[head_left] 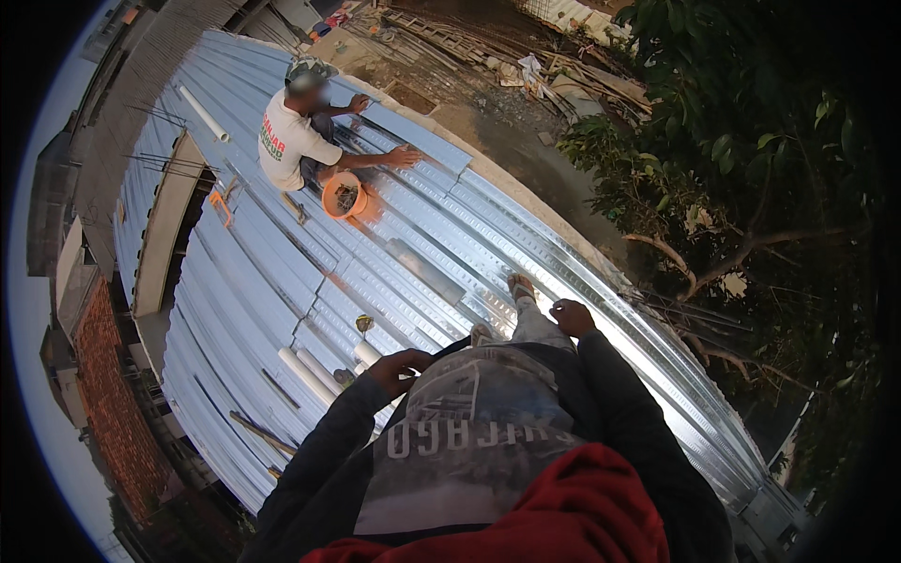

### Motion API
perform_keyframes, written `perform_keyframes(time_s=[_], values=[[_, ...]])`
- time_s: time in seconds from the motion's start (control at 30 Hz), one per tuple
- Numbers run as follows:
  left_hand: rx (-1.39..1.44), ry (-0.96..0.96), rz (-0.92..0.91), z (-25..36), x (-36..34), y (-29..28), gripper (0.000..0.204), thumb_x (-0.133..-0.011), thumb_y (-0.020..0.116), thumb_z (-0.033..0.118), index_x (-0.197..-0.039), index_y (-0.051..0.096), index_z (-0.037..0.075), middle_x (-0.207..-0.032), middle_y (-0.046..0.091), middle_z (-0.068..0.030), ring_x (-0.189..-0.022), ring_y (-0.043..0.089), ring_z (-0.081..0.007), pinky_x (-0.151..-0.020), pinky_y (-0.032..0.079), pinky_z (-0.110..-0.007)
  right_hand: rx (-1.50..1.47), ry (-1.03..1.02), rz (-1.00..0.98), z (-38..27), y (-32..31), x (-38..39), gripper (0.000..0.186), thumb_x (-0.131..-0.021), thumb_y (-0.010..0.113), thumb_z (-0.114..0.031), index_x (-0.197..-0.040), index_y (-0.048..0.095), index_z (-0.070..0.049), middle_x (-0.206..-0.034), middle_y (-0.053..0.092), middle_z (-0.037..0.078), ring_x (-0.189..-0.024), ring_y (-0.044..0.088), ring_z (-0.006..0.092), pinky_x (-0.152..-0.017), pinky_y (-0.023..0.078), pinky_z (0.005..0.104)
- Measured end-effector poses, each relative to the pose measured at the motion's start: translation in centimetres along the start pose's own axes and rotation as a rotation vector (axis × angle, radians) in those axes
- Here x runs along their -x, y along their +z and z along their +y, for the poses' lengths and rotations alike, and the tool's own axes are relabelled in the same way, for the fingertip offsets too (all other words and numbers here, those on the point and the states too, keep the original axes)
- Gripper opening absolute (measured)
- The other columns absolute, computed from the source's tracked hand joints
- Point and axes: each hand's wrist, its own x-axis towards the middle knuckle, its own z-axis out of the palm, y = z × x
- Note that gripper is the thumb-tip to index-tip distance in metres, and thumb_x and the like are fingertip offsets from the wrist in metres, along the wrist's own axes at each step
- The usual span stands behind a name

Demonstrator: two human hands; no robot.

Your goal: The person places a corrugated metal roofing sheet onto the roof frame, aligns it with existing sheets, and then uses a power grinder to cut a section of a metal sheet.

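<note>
My left hand (400,372) is at my waist, fingers curled in beside a dark strap-like thing (450,348). Whether it grips that strap I cannot tell. On the other side, my right hand (572,319) hangs over my right leg with its fingers bent closed; anything inside is hidden. I stand in sandals on ribbed, shiny metal decking (375,281). Close to my left hand lie pale pipes (310,373) and a small yellow-and-black thing, perhaps a tape measure (364,323).
A co-worker (298,141) crouches ahead, one hand on the decking, beside an orange bucket (344,195) with small pieces inside. An orange-handled tool (221,208) and a white pipe (204,113) lie leftward. A long opening (178,225) cuts the deck. Beyond the right edge are ground and a tree (732,141).
</note>
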Motion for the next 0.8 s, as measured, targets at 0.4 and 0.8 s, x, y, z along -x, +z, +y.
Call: perform_keyframes(time_s=[0.4, 0.8], values=[[-0.123, 0.037, -0.27, -0.7, -4.8, 4.6, 0.053, -0.083, 0.076, 0.01, -0.133, 0.062, 0.015, -0.119, 0.068, -0.0078, -0.105, 0.064, -0.0197, -0.092, 0.05, -0.034, -0.142, 0.131, 0.236, 4.3, 8.4, 12.6, 0.045, -0.098, 0.048, -0.042, -0.101, 0.071, -0.004, -0.107, 0.07, 0.019, -0.103, 0.065, 0.0386, -0.09, 0.049, 0.0447], [-0.442, 0.165, -0.377, 2.7, 0.7, 3.8, 0.078, -0.081, 0.081, 0.02, -0.147, 0.043, 0.01, -0.144, 0.051, -0.0142, -0.131, 0.051, -0.0301, -0.108, 0.043, -0.043, -0.075, 0.011, 0.407, 15.2, 10.1, 13.4, 0.015, -0.084, 0.059, -0.02, -0.092, 0.066, -0.009, -0.096, 0.069, 0.014, -0.093, 0.067, 0.0346, -0.081, 0.054, 0.0469]])
